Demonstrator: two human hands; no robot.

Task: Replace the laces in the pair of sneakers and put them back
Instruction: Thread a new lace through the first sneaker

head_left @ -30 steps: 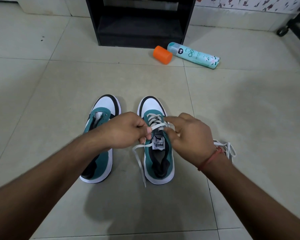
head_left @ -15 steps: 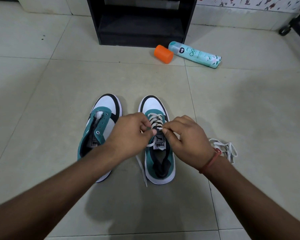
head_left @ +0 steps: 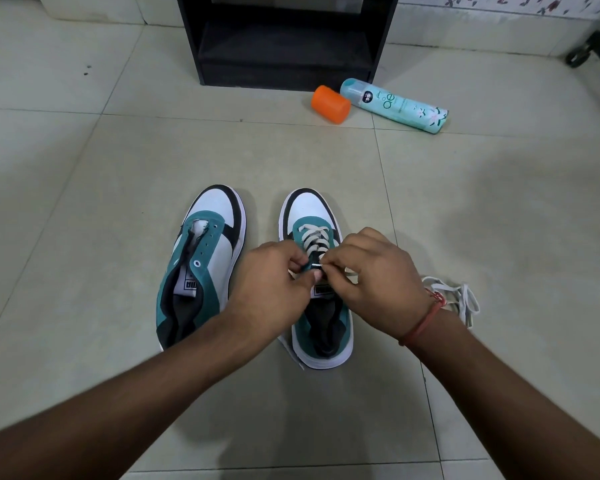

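Head view looks down on a tiled floor (head_left: 84, 168) where two teal, white and black sneakers stand side by side, toes pointing away from the person. Over the right sneaker (head_left: 321, 306), which is partly laced with a white lace (head_left: 313, 237), both hands meet at the eyelets. Fingers of the left hand (head_left: 274, 285) are curled, pinching the teal edge of the shoe, while the right hand (head_left: 374, 282) (a red thread circles its wrist) pinches the lace's tip just beside them. Its neighbour, the left sneaker (head_left: 201, 268), has bare eyelets. A loose white lace (head_left: 461, 299) lies bunched on the floor beside the right wrist. Farther off, an orange cap (head_left: 329, 103) touches a pale green spray can (head_left: 395, 105) lying before a black shelf (head_left: 284, 39).
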